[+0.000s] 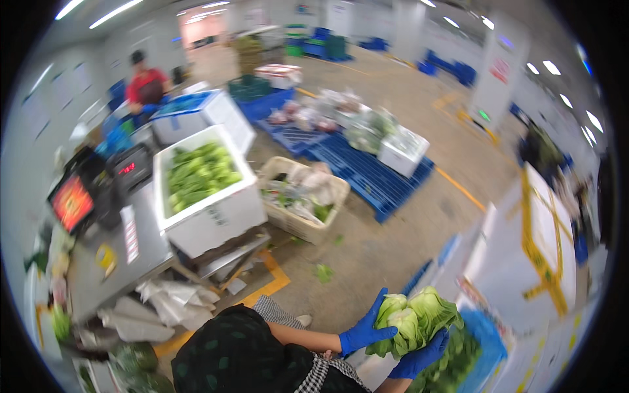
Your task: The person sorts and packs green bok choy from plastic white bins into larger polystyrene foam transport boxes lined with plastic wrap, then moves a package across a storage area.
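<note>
Several heads of leafy green bok choy (415, 319) are gathered in a bunch between my two blue-gloved hands. My left hand (366, 326) presses on the bunch's near left side, its thumb and fingers spread around it. From below and to the right, my right hand (423, 354) supports the leaves. Under and beside that hand, more dark green leaves (454, 361) lie against a blue plastic liner (484, 339), apparently in a box at the lower right. The far side of the bunch hides part of my fingers.
A white foam box of greens (211, 233) stands beside a metal table (147, 270) with a lit scale (128, 168) and a screen (72, 201). Beyond are a cream basket (339, 194), a blue pallet (361, 179) and a co-worker (147, 83). Taped foam boxes (511, 255) rise at right.
</note>
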